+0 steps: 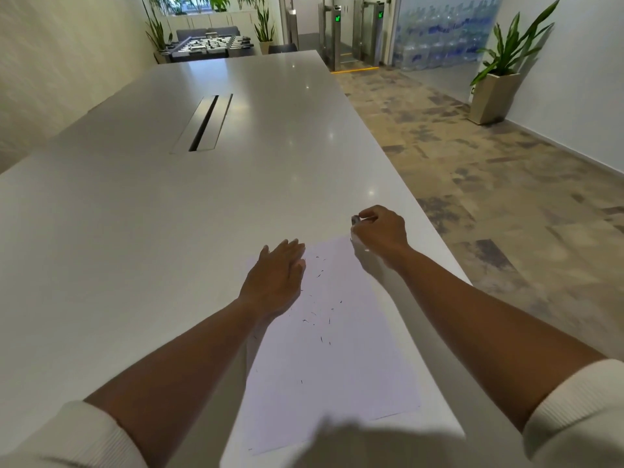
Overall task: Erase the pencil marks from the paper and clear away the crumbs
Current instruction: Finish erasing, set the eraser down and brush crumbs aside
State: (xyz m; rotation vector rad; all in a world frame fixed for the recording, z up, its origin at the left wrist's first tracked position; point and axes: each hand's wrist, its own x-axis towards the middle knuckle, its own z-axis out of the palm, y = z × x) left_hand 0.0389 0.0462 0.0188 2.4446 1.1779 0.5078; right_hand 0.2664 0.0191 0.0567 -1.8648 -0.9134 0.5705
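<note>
On the long white glossy table [202, 214], the flat, spread left hand [275, 276] should sweep the dark eraser crumbs [319, 312] off the white paper sheet [337, 366] lightly, while the right hand [380, 229] pinches a small grey eraser [355, 219].

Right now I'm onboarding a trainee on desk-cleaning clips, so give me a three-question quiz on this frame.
1. True or false: the left hand lies flat on the paper's left edge.
2. What is scattered across the paper: A) coins, B) dark eraser crumbs, C) paper clips?
3. Fill in: the right hand pinches a small grey object, probably the ____.

Key: 1 true; 2 B; 3 eraser.
</note>
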